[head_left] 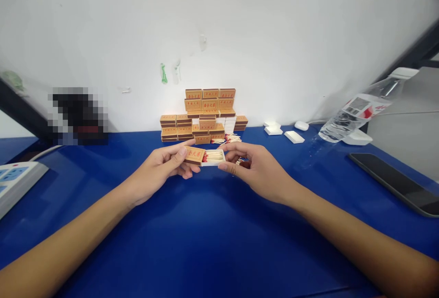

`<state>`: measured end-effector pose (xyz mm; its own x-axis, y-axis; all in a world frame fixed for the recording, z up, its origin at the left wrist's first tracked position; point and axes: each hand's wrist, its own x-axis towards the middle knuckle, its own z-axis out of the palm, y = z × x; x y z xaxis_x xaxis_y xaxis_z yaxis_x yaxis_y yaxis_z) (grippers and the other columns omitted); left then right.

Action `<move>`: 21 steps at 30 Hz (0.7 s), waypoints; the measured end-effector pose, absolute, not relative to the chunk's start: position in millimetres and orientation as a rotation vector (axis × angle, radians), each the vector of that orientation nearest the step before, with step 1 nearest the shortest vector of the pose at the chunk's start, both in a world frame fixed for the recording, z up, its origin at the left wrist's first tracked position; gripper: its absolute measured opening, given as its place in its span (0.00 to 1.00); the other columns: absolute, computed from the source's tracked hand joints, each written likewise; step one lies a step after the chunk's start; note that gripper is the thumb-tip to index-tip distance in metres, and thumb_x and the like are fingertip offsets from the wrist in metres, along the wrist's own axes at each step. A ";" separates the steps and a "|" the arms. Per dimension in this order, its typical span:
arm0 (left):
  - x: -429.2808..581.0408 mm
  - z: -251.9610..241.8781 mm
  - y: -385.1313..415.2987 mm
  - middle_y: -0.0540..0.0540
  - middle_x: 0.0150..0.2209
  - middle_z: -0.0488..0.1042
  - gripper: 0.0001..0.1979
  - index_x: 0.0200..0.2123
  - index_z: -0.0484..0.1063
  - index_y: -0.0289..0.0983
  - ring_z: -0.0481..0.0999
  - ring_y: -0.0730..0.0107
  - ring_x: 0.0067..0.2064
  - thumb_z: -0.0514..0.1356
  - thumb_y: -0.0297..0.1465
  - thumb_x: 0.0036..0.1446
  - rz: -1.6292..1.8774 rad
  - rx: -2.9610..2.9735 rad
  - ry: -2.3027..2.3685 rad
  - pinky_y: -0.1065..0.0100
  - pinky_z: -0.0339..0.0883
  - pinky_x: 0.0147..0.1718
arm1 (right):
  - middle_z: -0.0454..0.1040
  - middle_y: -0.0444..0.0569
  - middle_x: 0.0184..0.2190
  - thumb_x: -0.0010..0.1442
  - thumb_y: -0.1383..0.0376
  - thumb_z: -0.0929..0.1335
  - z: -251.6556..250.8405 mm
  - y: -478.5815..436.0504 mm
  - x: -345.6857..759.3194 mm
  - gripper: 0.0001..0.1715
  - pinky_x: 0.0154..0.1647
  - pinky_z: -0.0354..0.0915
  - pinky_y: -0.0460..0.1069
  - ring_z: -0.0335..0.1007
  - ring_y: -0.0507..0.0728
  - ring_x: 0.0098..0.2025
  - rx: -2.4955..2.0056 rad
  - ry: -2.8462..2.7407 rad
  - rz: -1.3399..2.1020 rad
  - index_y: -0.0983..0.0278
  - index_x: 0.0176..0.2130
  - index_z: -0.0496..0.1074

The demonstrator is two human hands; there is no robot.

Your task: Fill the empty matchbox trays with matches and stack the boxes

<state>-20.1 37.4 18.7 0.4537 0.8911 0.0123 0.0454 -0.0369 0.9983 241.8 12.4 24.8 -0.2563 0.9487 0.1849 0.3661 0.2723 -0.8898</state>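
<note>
My left hand (168, 163) grips the orange sleeve of a matchbox (195, 155) between thumb and fingers. From the sleeve's right side a white inner tray (216, 162) sticks out, with red-tipped matches (213, 156) lying in it. My right hand (252, 166) pinches the far right end of that tray with thumb and fingers. Just behind the hands, a loose pile of matches (231, 138) lies on the blue table (206, 234). Some more matches show partly hidden behind my right fingers. Stacked matchboxes (209, 105) stand behind, against the wall.
White empty trays (294, 137) lie to the right of the stack. Farther right, a clear plastic bottle (363, 106) leans at a tilt, and a black phone (398, 183) lies on the table. A white power strip (20, 183) sits at the left edge.
</note>
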 end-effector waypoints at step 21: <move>-8.5 21.1 24.5 0.39 0.39 0.84 0.35 0.71 0.65 0.35 0.80 0.65 0.36 0.62 0.49 0.69 0.889 1.399 0.914 0.62 0.76 0.38 | 0.80 0.45 0.33 0.59 0.54 0.77 27.9 9.3 239.9 0.19 0.35 0.69 0.52 0.74 0.56 0.35 -1.193 -1.701 1.006 0.60 0.46 0.77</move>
